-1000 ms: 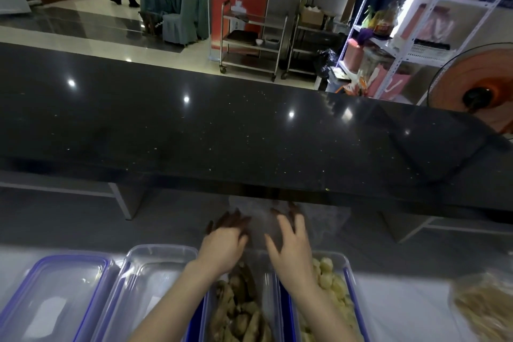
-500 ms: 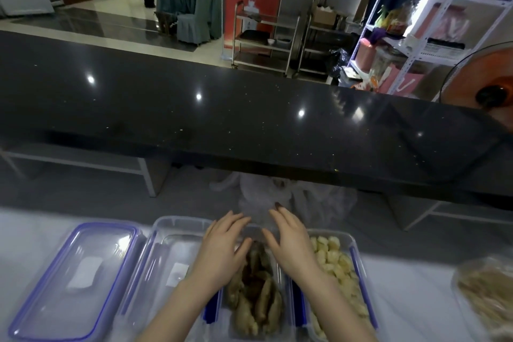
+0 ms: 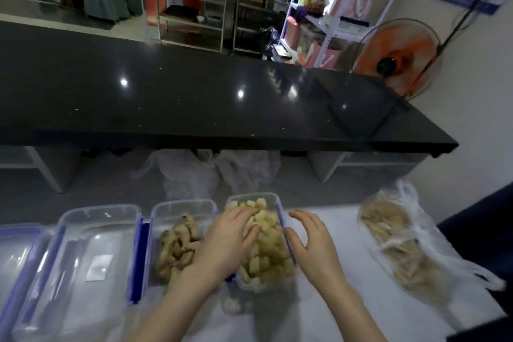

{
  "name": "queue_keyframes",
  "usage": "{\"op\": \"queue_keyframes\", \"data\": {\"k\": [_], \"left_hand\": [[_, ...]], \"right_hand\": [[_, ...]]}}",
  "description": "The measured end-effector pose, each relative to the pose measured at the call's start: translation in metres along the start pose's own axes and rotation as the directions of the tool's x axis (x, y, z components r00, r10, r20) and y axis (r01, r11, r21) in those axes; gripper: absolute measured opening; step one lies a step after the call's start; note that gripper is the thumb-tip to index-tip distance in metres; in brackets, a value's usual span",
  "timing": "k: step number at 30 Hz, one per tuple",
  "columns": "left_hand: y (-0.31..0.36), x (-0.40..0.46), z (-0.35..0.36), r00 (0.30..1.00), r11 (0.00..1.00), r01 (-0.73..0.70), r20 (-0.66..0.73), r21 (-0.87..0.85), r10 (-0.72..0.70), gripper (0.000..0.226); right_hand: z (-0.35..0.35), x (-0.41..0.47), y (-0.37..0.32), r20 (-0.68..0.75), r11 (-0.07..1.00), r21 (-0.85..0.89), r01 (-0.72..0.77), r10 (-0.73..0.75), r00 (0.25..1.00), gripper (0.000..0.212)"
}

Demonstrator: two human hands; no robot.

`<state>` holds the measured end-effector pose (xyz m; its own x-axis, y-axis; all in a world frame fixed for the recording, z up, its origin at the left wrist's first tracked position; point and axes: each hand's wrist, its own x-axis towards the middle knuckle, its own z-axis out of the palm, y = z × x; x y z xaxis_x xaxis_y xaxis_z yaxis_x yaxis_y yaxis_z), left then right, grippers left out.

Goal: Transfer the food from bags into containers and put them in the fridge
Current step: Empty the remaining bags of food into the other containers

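Left hand [image 3: 231, 236] lies with fingers spread loosely on the pale yellow food cubes [image 3: 266, 247] filling the clear plastic container with blue clips [image 3: 273, 200] on the white desk [image 3: 333, 230]. Right hand [image 3: 311, 241] hovers released just beside its right wall. A clear bag of tan food strips [image 3: 397, 244] lies well right.

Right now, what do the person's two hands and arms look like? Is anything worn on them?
Both the left hand and the right hand are bare: no gloves, and I can make out no rings. Both forearms are bare as well, with no sleeve, watch or bracelet visible up to the bottom edge of the picture. The picture is a little blurred, so small details such as the nails cannot be judged.
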<state>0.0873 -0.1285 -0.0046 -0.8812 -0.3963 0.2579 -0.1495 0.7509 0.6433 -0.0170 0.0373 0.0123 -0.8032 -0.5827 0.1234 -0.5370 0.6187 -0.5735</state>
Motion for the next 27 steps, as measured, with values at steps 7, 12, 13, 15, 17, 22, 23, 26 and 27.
{"op": "queue_keyframes", "data": {"k": [7,12,13,15,17,22,23,26,27], "left_hand": [[0.088,0.036,0.087,0.997,1.0,0.008,0.077,-0.009,-0.007,0.039],[0.162,0.06,0.166,0.98,0.999,-0.032,0.196,0.036,0.024,0.042],[0.176,0.065,0.181,0.974,0.997,-0.048,0.224,0.052,0.035,0.043],[0.199,0.073,0.207,0.958,0.993,-0.077,0.281,0.085,0.05,0.045],[0.218,0.081,0.231,0.948,0.987,-0.112,0.311,0.119,0.071,0.046],[0.258,0.1,0.278,0.928,0.979,-0.161,0.357,0.125,0.107,0.053],[0.264,0.103,0.286,0.923,0.982,-0.158,0.368,0.101,0.111,0.054],[0.271,0.108,0.304,0.909,0.993,-0.107,0.409,0.049,0.077,0.056],[0.27,0.108,0.307,0.911,0.992,-0.105,0.406,0.065,0.07,0.056]], "right_hand": [[-0.086,-0.01,0.111,-0.133,0.997,-0.035,-0.068,0.063,0.989,0.03],[-0.151,-0.007,0.196,-0.208,0.958,-0.203,-0.202,0.159,0.965,0.04],[-0.162,-0.007,0.212,-0.192,0.94,-0.24,-0.241,0.197,0.961,0.043],[-0.178,-0.008,0.24,-0.152,0.914,-0.286,-0.289,0.255,0.955,0.049],[-0.188,-0.006,0.263,-0.09,0.9,-0.327,-0.288,0.273,0.958,0.054],[-0.188,-0.006,0.299,0.084,0.913,-0.275,-0.302,0.336,0.938,0.05],[-0.186,-0.009,0.302,0.098,0.919,-0.23,-0.32,0.349,0.932,0.044],[-0.184,-0.016,0.308,0.149,0.926,-0.045,-0.375,0.377,0.914,0.034],[-0.183,-0.019,0.309,0.15,0.93,-0.016,-0.367,0.365,0.919,0.036]]}}
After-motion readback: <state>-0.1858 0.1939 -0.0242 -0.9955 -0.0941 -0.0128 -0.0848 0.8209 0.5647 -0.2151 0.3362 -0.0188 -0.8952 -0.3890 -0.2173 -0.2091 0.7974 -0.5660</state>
